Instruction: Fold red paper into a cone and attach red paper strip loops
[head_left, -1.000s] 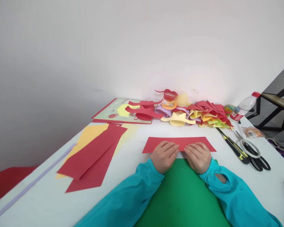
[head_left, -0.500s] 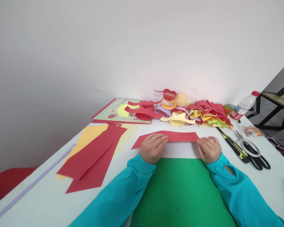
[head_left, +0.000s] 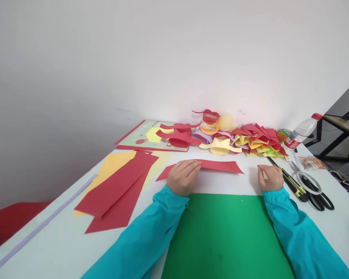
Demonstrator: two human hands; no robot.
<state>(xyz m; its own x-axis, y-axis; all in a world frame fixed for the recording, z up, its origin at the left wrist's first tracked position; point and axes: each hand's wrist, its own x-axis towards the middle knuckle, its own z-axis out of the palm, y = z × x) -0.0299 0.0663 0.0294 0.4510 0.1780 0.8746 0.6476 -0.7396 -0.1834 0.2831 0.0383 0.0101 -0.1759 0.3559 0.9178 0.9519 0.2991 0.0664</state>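
Note:
A folded red paper strip (head_left: 218, 166) lies on the white table (head_left: 61, 248), just beyond a green sheet (head_left: 227, 236). My left hand (head_left: 182, 177) rests flat on the strip's left part, fingers stretched out and pressing it down. My right hand (head_left: 270, 179) is off the strip, to its right, fingers loosely curled with nothing visible in them. It lies close to a yellow-and-black utility knife (head_left: 287, 179). Both arms wear teal sleeves.
Red and yellow paper sheets (head_left: 119, 190) lie at the left. A heap of paper shapes (head_left: 221, 137) sits along the wall with a printed booklet (head_left: 142, 137). Scissors (head_left: 314, 192), a tape ring (head_left: 308, 181) and a plastic bottle (head_left: 301, 131) are at the right.
The red strip has shifted left and away from me under my left hand. My right hand has left the strip and moved right toward the utility knife.

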